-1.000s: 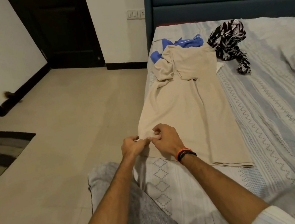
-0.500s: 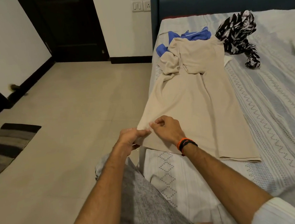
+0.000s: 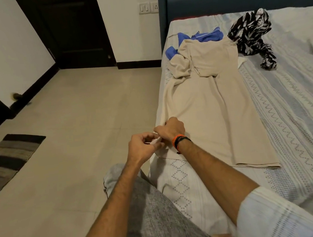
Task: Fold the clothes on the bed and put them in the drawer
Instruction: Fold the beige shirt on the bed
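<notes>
Garment: beige garment [image 3: 211, 110] spread lengthwise along the bed [image 3: 295, 114], its left edge on the mattress edge, frame centre.
Left hand [image 3: 142, 149]: pinching the hem corner.
Right hand [image 3: 170, 129]: clenched on the same edge.
Room: bare floor [image 3: 85, 114] fills frame left.

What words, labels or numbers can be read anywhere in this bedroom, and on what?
None: no readable text shows in this view.
The switch plate on the wall has only blank rockers and a socket.
The beige garment, blue garment and black-and-white garment show no readable tag.
The wristbands carry no visible lettering.
</notes>
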Demonstrator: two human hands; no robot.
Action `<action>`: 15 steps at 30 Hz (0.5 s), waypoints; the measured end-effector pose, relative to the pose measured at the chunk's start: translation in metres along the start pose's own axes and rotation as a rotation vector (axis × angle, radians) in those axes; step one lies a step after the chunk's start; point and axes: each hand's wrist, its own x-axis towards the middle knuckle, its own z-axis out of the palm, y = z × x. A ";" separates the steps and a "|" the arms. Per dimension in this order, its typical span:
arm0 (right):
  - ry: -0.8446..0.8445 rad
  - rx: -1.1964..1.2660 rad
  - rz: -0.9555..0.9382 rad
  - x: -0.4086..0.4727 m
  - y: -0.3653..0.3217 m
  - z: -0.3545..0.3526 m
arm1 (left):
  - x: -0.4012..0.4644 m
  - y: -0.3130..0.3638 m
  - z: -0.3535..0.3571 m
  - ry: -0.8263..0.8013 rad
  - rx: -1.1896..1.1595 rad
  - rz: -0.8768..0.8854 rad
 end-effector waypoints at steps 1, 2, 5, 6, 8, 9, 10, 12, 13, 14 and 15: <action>0.018 0.030 0.002 0.003 0.002 -0.005 | -0.003 0.004 0.004 0.007 0.023 0.030; 0.036 0.071 0.005 0.006 0.005 -0.010 | -0.007 0.010 0.010 0.011 0.062 0.074; 0.106 0.208 0.096 0.009 0.023 -0.036 | -0.016 0.029 0.036 -0.060 0.284 0.324; 0.124 0.244 0.147 0.009 0.032 -0.047 | -0.019 0.038 0.048 -0.114 0.378 0.392; 0.161 0.251 0.219 0.010 0.053 -0.067 | -0.027 0.052 0.073 -0.221 0.549 0.453; 0.184 0.224 0.239 0.011 0.065 -0.077 | -0.030 0.057 0.087 -0.273 0.609 0.461; 0.198 0.196 0.246 0.012 0.075 -0.085 | -0.032 0.060 0.099 -0.320 0.649 0.456; 0.186 0.169 0.221 0.016 0.090 -0.095 | -0.032 0.061 0.112 -0.353 0.621 0.411; 0.169 0.158 0.193 0.016 0.092 -0.096 | -0.031 0.059 0.112 -0.314 0.563 0.369; 0.158 0.136 0.156 0.017 0.094 -0.098 | -0.026 0.054 0.112 -0.245 0.510 0.327; 0.154 0.083 0.111 0.016 0.094 -0.099 | -0.022 0.049 0.108 -0.158 0.474 0.298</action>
